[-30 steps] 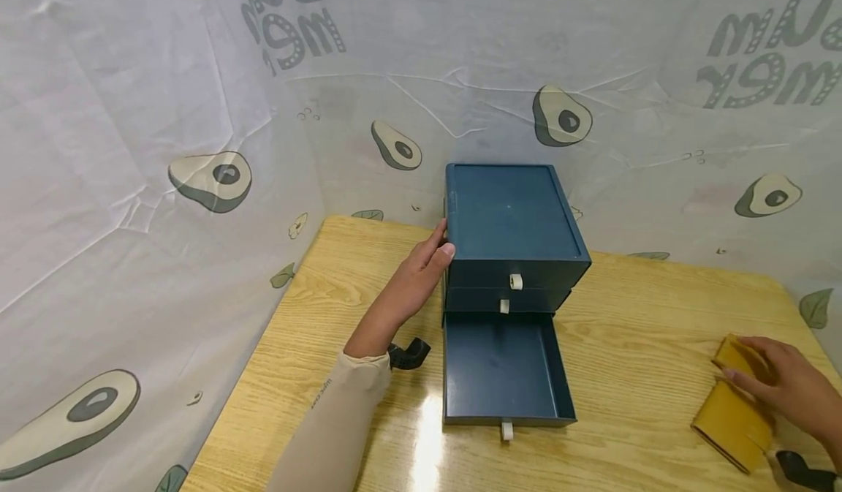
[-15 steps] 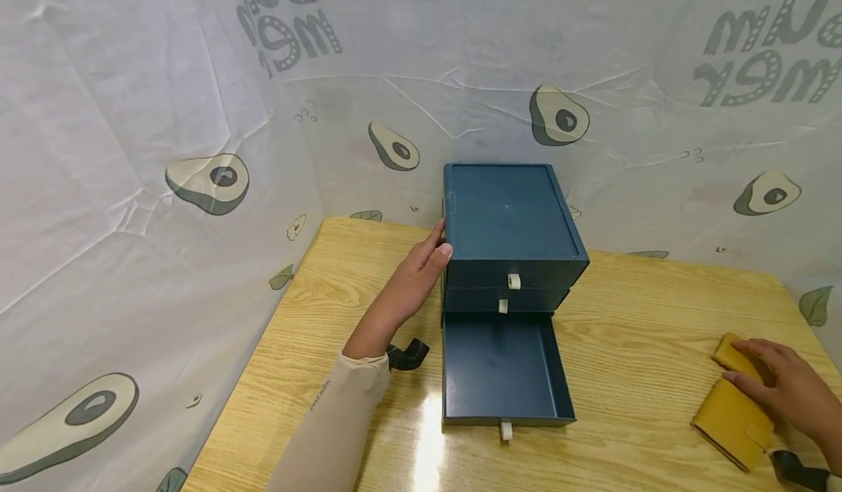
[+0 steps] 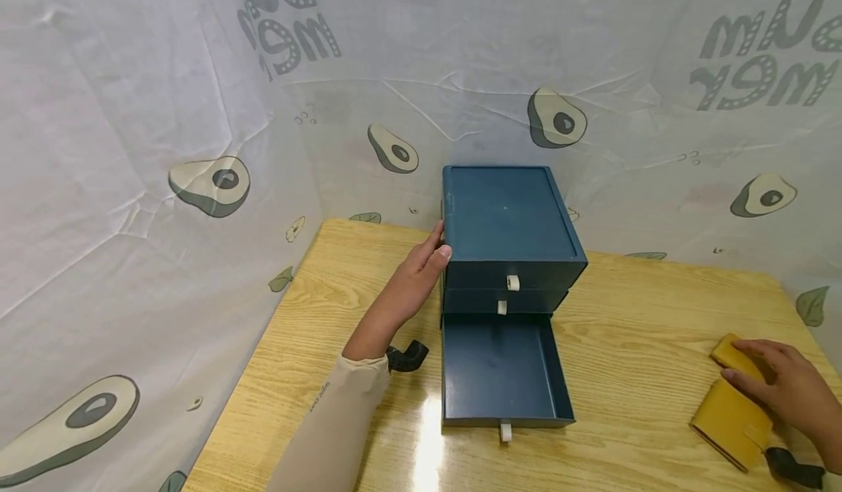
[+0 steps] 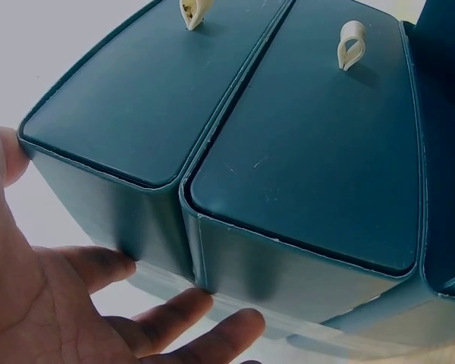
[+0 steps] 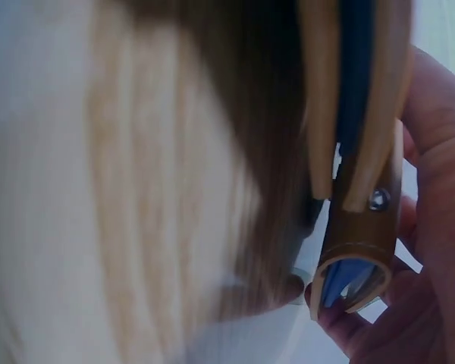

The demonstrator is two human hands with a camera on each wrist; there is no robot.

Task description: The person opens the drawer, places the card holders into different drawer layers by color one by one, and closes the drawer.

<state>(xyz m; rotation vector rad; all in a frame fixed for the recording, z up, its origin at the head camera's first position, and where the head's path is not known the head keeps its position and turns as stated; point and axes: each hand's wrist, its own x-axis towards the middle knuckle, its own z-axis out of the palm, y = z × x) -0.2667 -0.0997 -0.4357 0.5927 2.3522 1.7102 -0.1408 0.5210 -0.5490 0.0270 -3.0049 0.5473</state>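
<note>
A dark blue drawer unit [image 3: 513,214] stands on the table, its bottom drawer [image 3: 500,368] pulled out and bare inside. My left hand [image 3: 411,280] rests against the unit's left side with fingers extended. In the left wrist view those fingers touch the side wall [image 4: 250,273], and the thumb lies by the top edge. Over at the right, my right hand [image 3: 783,390] grips a yellow leather case [image 3: 733,426] on the table, thumb across its middle. The right wrist view shows fingers round the case [image 5: 364,227], with a metal snap and blue inside; much there is blurred.
White loop tabs mark the drawers, including the bottom drawer's tab [image 3: 506,432]. The wooden table [image 3: 631,346] meets a printed cloth backdrop [image 3: 460,53] behind and at the left. Black wrist mounts such as the left one [image 3: 408,357] stick out from both wrists.
Both hands, the case and the drawer unit stay in place; only the head view shifts slightly.
</note>
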